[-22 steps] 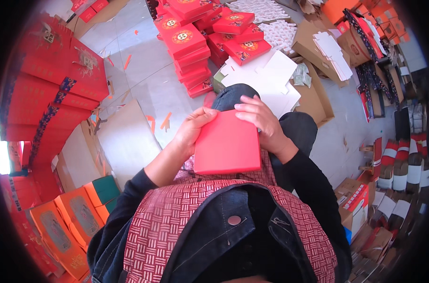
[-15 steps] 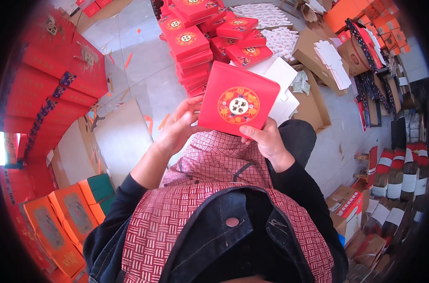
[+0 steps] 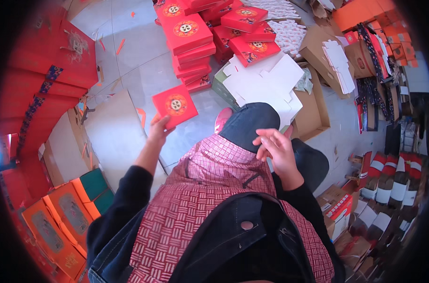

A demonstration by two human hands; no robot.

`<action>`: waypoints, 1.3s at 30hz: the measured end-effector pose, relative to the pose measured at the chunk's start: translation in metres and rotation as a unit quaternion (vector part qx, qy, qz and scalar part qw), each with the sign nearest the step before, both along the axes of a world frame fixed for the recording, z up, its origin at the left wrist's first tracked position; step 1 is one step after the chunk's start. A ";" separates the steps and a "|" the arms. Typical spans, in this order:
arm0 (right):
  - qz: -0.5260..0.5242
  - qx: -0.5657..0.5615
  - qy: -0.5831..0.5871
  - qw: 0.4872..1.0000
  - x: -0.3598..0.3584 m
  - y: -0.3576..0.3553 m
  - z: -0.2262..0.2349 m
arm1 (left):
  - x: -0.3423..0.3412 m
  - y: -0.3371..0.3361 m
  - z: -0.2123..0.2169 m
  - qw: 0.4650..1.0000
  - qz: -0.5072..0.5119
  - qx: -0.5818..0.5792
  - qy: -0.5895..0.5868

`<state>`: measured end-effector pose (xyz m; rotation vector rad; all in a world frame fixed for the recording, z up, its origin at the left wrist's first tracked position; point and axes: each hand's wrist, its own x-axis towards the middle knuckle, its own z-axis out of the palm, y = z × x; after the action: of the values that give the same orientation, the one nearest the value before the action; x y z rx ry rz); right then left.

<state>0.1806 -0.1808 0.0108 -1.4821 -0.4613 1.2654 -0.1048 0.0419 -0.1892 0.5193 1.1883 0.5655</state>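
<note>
My left hand [image 3: 159, 128] grips a square red box [image 3: 175, 106] by its near-left corner, out in front and to the left of my lap. A round orange and white emblem is on its top face. My right hand [image 3: 277, 150] hovers over my right knee, holding nothing, with its fingers loosely curled and apart. Beyond the held box rises a stack of similar red boxes [image 3: 192, 35]. Flat white die-cut card sheets [image 3: 264, 80] lie in front of my knees, to the right of that stack.
Large red cartons [image 3: 58, 56] are piled on the left, with orange boxes [image 3: 49, 231] nearer me. An open brown cardboard tray [image 3: 314, 106] and folded white card [image 3: 338, 66] are at the right. Bundled items [image 3: 389, 174] line the far right. Orange scraps [image 3: 120, 46] litter the floor.
My right hand has let go of the red box and drawn back toward my knee. With my left hand, the box has moved left and toward the stack.
</note>
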 end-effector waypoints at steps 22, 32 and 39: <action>-0.132 -0.130 -0.384 0.905 0.116 -0.007 -0.125 | 0.161 0.027 -0.100 0.905 -0.189 0.323 0.204; 0.189 -0.175 -0.662 0.704 0.090 -0.006 -0.206 | 0.231 0.018 0.009 0.942 -0.314 0.118 0.014; 0.242 -0.124 -0.661 0.700 0.110 -0.017 -0.206 | 0.146 0.017 0.010 0.939 -0.335 0.073 0.011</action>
<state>0.2903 -0.1980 -0.1953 -2.4701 -1.7640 0.3525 0.0408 0.0587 -0.1788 1.0071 0.9135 0.0576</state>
